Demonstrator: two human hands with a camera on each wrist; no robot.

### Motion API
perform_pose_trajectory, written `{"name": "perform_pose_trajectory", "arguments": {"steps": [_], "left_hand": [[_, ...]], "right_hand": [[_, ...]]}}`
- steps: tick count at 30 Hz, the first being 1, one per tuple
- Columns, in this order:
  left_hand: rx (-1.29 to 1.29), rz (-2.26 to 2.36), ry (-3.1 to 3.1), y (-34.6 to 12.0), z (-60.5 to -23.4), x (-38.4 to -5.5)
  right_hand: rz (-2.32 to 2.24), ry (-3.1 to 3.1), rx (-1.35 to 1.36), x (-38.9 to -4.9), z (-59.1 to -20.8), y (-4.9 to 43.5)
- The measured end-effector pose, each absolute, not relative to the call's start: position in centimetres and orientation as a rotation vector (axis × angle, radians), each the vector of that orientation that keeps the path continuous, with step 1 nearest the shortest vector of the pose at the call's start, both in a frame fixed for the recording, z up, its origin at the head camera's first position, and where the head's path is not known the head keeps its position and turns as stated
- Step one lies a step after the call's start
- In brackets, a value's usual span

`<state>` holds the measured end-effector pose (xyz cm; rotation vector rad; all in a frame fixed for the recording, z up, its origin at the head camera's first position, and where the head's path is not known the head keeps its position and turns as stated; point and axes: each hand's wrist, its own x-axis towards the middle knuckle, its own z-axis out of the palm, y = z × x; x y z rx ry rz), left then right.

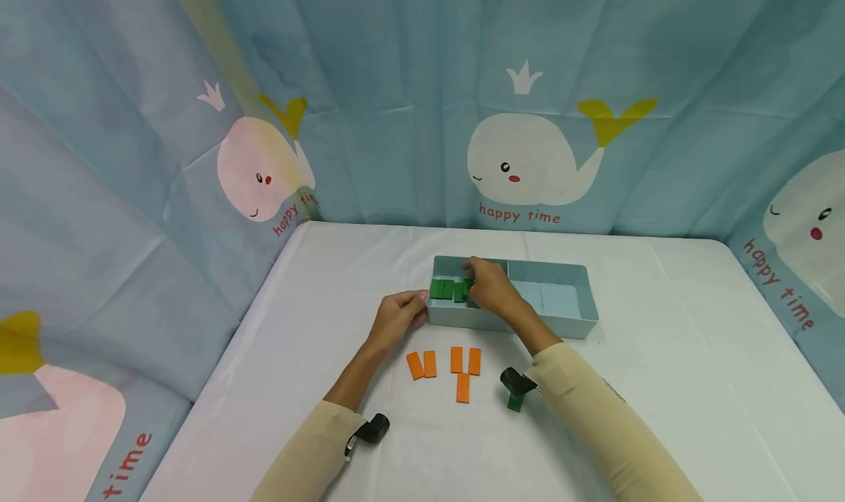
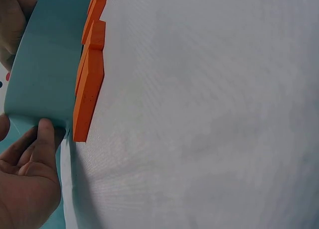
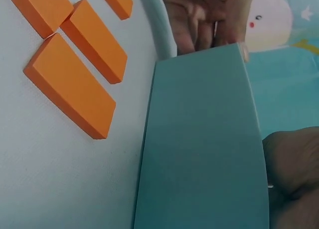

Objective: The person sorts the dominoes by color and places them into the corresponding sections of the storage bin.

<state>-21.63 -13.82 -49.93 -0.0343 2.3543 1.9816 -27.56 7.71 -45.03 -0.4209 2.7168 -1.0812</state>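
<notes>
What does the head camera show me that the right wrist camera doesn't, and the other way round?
Only the head view looks into the pale blue box, showing green blocks at its left end, plus a lone green block on the white tablecloth.

Only the right wrist view clearly shows how thick the orange blocks are, with their side edges up close.

Both show the box's outer front wall, orange blocks, tablecloth, whale-print curtain, and the person's left hand and right hand.

Your head view is evenly lit, with soft shadow on the tablecloth [image 1: 660, 340] beside the right sleeve [image 1: 601, 421]. Your wrist views are dimmer; the right one renders the right hand [image 3: 295, 174] dark and soft.
</notes>
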Motion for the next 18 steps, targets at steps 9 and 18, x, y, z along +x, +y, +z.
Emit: {"name": "perform_pose_trajectory", "arguments": {"steps": [9,18], "left_hand": [[-0.029,1.982,2.342,-13.8,-49.95,-21.6],[-0.034,2.001,2.323,-13.86,-50.01,-21.69]], "right_hand": [[-1.026,2.793,-0.435,-27.52,-45.29,7.5],[-1.063,2.782,-0.428,-27.44,-45.31,7.6]]}}
